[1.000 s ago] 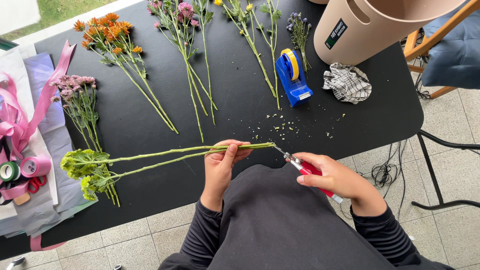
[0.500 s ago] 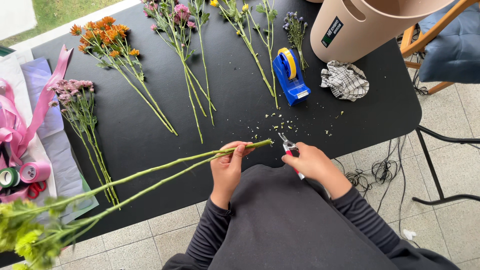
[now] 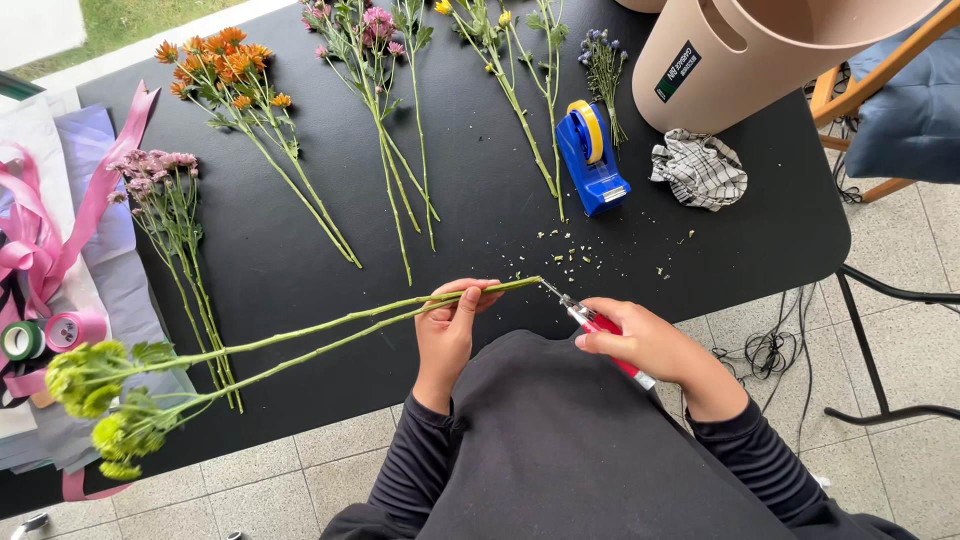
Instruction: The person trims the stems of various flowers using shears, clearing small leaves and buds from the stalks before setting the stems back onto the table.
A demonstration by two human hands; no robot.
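Trimming well means the left hand (image 3: 447, 330) keeps its grip clenched on the green stems (image 3: 330, 328) while the right hand (image 3: 640, 340), grasping red-handled snips (image 3: 590, 318), cuts close to the ends above the desk (image 3: 480, 200).

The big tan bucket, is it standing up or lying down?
Lying down. The tan bucket rests tipped on its side on the black table, its open mouth facing the right edge, beside the checked cloth.

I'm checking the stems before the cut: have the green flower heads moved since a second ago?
Yes. The green flower heads dipped below the black table's front edge toward the floor, then swung back up beside the pink ribbon rolls.
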